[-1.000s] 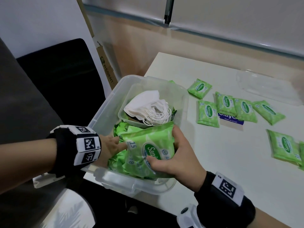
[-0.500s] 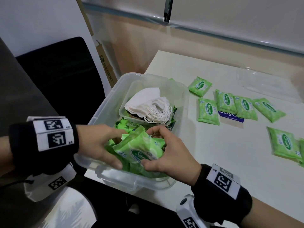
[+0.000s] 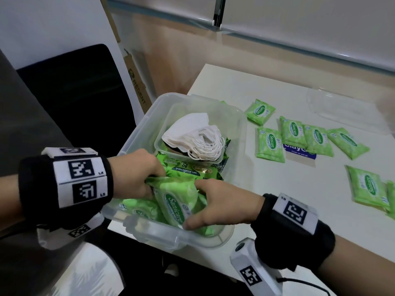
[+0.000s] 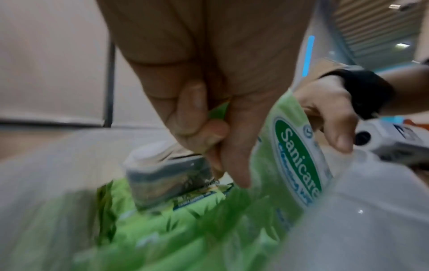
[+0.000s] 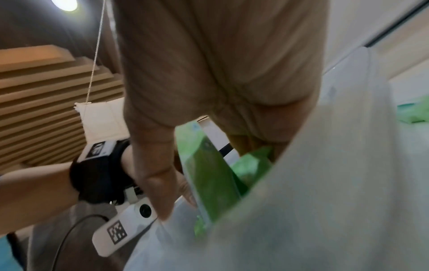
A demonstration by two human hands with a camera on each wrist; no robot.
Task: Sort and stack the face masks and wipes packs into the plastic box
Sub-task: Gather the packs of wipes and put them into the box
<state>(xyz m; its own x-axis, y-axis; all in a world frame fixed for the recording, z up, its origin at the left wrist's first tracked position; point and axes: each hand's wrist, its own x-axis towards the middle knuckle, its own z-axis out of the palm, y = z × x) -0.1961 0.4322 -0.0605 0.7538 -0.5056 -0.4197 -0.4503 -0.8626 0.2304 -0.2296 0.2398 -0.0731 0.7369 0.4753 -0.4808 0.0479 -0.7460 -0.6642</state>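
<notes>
A clear plastic box (image 3: 136, 133) stands at the table's near left corner. Inside it a smaller clear tub (image 3: 235, 129) holds white face masks (image 3: 192, 135), with green wipes packs underneath. At the box's near end a green Sanicare wipes pack (image 3: 175, 201) (image 4: 299, 146) (image 5: 209, 176) stands on edge. My left hand (image 3: 136, 174) (image 4: 209, 128) pinches its top left corner. My right hand (image 3: 218, 204) (image 5: 176, 165) grips its right side, thumb on the printed face and fingers behind. Several more green packs (image 3: 271, 144) lie loose on the table.
The white table (image 3: 235, 86) stretches right and away. A clear lid (image 3: 342, 107) lies at the far right, and a blue-and-white label (image 3: 299, 152) sits under the loose packs. A black chair (image 3: 74, 92) and a cardboard sheet (image 3: 136, 86) stand left of the box.
Both hands have lowered the wipes pack from above the box into its near end and turned it on edge. The left hand came over the rim to its top corner.
</notes>
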